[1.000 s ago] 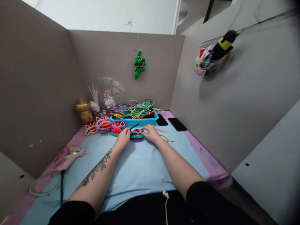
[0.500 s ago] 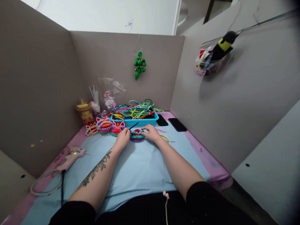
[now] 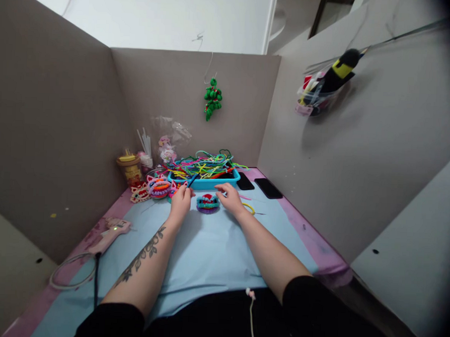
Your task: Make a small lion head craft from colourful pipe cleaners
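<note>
My left hand (image 3: pixel 182 200) is closed round a thin dark stick-like piece (image 3: pixel 193 180), which points up and to the right from the fingers. A small turquoise, red and purple pipe-cleaner figure (image 3: pixel 207 203) rests on the blue cloth between my hands, touched by neither. Just right of it my right hand (image 3: pixel 229 197) hovers with loosely bent fingers and a gap at the thumb; nothing shows in it. Behind my left hand, a pink and orange pipe-cleaner figure (image 3: pixel 174 188) is partly hidden.
A blue tray (image 3: pixel 219 184) heaped with coloured pipe cleaners (image 3: pixel 206 165) stands at the back. Two dark phones (image 3: pixel 268 188) lie right of it. More figures (image 3: pixel 159 186) and a yellow cup (image 3: pixel 130 168) are at left. A pink glue gun (image 3: pixel 112 234) with a cable lies nearer.
Both hands have come away from the turquoise figure, which now stands free on the cloth. The left hand has shifted left, and its dark piece now points more steeply upward.
</note>
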`<state>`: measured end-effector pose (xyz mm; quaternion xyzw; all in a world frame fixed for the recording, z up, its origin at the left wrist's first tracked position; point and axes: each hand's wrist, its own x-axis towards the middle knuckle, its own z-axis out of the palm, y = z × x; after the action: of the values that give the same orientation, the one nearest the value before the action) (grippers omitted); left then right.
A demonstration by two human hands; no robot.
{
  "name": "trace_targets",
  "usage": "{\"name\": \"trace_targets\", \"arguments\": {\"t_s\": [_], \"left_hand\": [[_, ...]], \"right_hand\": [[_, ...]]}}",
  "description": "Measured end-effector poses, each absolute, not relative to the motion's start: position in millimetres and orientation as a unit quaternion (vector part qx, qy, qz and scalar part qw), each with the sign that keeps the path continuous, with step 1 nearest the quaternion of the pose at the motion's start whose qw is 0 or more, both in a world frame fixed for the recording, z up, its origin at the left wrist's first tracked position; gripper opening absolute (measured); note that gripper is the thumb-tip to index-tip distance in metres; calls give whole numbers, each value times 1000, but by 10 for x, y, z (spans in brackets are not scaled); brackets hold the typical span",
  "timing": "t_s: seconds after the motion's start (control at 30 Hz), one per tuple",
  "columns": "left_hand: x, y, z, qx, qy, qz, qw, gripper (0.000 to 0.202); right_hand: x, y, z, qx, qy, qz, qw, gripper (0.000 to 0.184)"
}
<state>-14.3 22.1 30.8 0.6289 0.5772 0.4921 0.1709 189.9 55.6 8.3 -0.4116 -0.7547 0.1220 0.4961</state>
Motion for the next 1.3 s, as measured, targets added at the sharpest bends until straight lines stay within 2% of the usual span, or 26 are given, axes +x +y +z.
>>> {"name": "trace_targets", "arguments": {"t_s": [0.07,0.13,0.23,0.3,0.4,0.5,0.6,0.7,1.1,1.3], "left_hand": [[-117,166,332,665,581,450,135,27],[-74,113,339,711,580,384,104,26],[-14,48,345,762,552,323,100,28],[-5,37,355,778,520,331,126,32],[-64,98,357,745,481,430,169,39],[-180,221,308,662,524,512,157,39],[-267,319,211,674,597,410,145,22],[-267,345,131,708,615,314,149,15],[-128,290,135,730,623,265,87,28],[-71,306,133,717,640,263,85,26]], "right_hand": [[1857,457,154,-407,-758,91,501,31],[1814,363,222,-394,-788,46,471,35],[1761,285,281,-401,-817,-2,415,27],[1750,292,282,-405,-824,-3,398,19],[1774,368,236,-410,-807,34,424,19],[1816,475,159,-448,-733,136,493,26],[1832,569,70,-481,-643,272,530,31],[1819,624,-9,-499,-612,331,515,30],[1738,577,-52,-512,-627,340,479,26],[1716,535,-21,-508,-624,358,474,26]]}}
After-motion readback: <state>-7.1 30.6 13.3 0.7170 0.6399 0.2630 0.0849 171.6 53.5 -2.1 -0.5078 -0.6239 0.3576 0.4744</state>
